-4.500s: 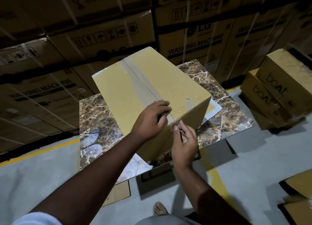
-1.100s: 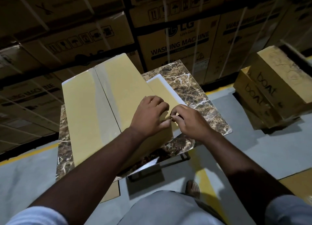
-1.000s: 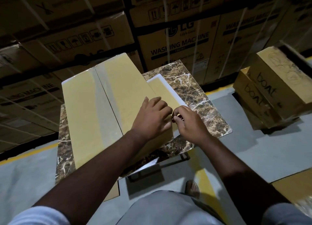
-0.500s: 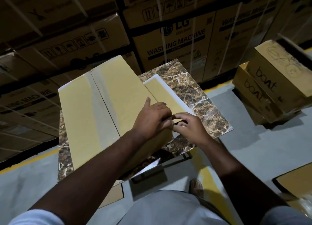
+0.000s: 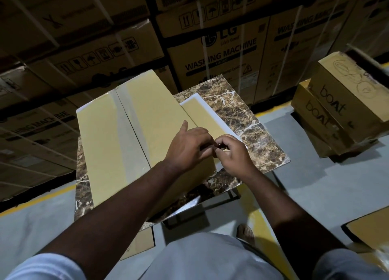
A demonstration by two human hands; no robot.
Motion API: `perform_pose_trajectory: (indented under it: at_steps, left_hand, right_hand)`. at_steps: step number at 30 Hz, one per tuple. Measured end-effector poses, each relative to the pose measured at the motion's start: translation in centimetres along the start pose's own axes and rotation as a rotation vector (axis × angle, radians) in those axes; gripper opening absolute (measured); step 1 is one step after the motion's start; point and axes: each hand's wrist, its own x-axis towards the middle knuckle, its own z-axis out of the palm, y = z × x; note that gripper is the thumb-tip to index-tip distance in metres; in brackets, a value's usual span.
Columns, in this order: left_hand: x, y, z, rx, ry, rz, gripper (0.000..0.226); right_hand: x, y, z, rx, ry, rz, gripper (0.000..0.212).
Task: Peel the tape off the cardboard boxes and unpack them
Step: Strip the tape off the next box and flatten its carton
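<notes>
Stacked washing-machine cartons (image 5: 221, 54) form the back wall, dim light. Sealed cardboard box (image 5: 130, 136) lies on a marble-patterned table (image 5: 248, 132), occupying its left and middle. Clear tape strip (image 5: 128, 132) runs along the box's centre seam, far edge to near edge, flat and unpeeled there.

Left hand (image 5: 187, 147) rests on the box's top near its right near corner; forefinger extended, the other fingers bent toward the corner. Nothing visibly gripped in it.

Right hand (image 5: 231, 153) sits just beside the left, touching it at the fingertips, over the box's right edge. Fingers curled, thumb and forefinger pinched together at the corner; whether they hold a tape end, cannot tell, too dark and small.

Flat white-edged sheet (image 5: 208, 115) lies on the table against the box's right side. Right of the table, well apart: two stacked "boAt" boxes (image 5: 336, 111) on the grey floor (image 5: 315, 185).
</notes>
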Motion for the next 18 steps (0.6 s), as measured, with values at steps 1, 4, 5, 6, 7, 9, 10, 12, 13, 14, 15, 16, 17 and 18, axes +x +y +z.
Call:
perform_pose_trajectory:
  at_steps: [1,4,5,6,7,9,10,12,13,14,15,16,17,18]
  left_hand:
    - [0.0,0.1,0.0,-0.006,-0.008,-0.002,0.014]
    - [0.0,0.4,0.1,-0.03,-0.003,-0.022,0.007]
    - [0.0,0.5,0.1,-0.039,0.003,-0.036,0.007]
    - [0.0,0.5,0.1,-0.05,0.007,-0.053,0.007]
    - [0.0,0.5,0.1,-0.064,0.01,-0.069,0.008]
    - [-0.1,0.4,0.0,-0.099,0.015,-0.088,0.007]
    - [-0.1,0.5,-0.1,-0.107,0.021,-0.087,0.008]
    - [-0.1,0.5,0.0,-0.098,0.033,-0.074,0.01]
    - [-0.1,0.4,0.1,-0.092,0.043,-0.068,0.011]
    - [-0.2,0.4,0.3,-0.091,0.052,-0.061,0.012]
    - [-0.3,0.3,0.3,-0.096,0.057,-0.056,0.012]
    - [-0.3,0.2,0.3,-0.105,0.055,-0.056,0.012]
    - [-0.3,0.2,0.3,-0.114,0.052,-0.057,0.013]
    - [-0.3,0.2,0.3,-0.12,0.054,-0.055,0.013]
  right_hand:
    - [-0.1,0.0,0.1,-0.072,0.011,-0.049,0.013]
    - [0.0,-0.6,-0.1,-0.27,0.041,-0.168,0.016]
    - [0.2,-1.0,-0.3,-0.333,0.048,-0.197,0.015]
    - [0.5,-1.2,-0.4,-0.391,0.053,-0.218,0.012]
    - [0.7,-1.3,-0.5,-0.429,0.05,-0.235,0.01]
    - [0.9,-1.1,-0.7,-0.403,0.018,-0.243,0.012]
    - [0.8,-0.8,-0.9,-0.331,0.004,-0.208,0.014]
    - [0.4,-0.2,-1.2,-0.08,-0.01,-0.044,0.019]
    - [0.0,0.2,-1.2,0.03,-0.011,0.029,0.025]
    - [-0.2,0.5,-1.1,0.092,-0.023,0.072,0.032]
    - [-0.3,0.5,-1.0,0.111,-0.053,0.077,0.037]
    - [-0.2,0.4,-0.7,0.099,-0.084,0.05,0.041]
    - [0.1,0.2,-0.5,0.065,-0.095,0.01,0.042]
    - [0.4,0.0,-0.3,0.025,-0.079,-0.032,0.04]
